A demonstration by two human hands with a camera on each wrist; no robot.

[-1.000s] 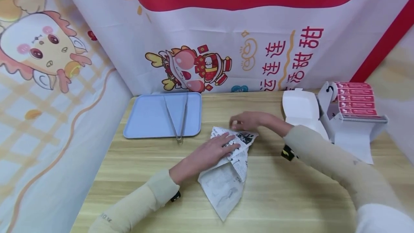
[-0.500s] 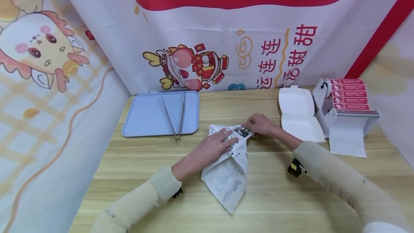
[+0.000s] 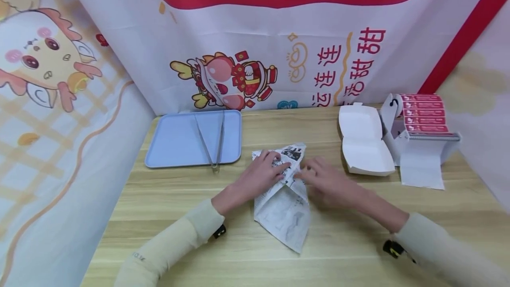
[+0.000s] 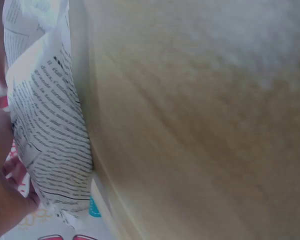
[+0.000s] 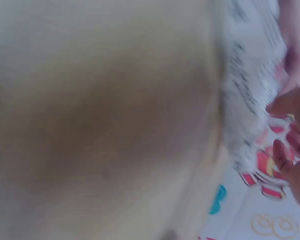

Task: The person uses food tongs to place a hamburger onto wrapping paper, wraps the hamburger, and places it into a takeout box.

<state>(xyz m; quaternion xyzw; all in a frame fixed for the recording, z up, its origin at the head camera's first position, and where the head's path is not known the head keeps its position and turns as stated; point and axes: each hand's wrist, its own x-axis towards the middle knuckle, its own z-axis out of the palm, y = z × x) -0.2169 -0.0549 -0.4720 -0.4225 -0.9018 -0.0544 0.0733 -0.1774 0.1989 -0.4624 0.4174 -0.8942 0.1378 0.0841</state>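
A newsprint-patterned sheet of wrapping paper (image 3: 283,223) lies folded on the table, its pointed plain flap towards me. My left hand (image 3: 263,172) rests on the upper folds with its fingers spread across the print. At the paper's right edge is my right hand (image 3: 327,183), blurred, its fingers reaching to the side fold. In the right wrist view, the thumb and fingers of that hand (image 5: 295,135) stand apart beside the raised paper (image 5: 246,85). The left wrist view shows the printed side of the paper (image 4: 52,120) bulging up from the tabletop. Whatever is under the folds is hidden.
A blue tray (image 3: 175,138) at the back left carries metal tongs (image 3: 208,147), their joined end over its front rim. To the right stand an open white clamshell box (image 3: 364,138) and a label dispenser (image 3: 426,134) with a red label roll. A printed cloth backdrop (image 3: 255,30) rises behind the table.
My right hand has let go of the paper's upper right corner and come down along its right edge. That corner now points up and away. My left hand stays on the folds.
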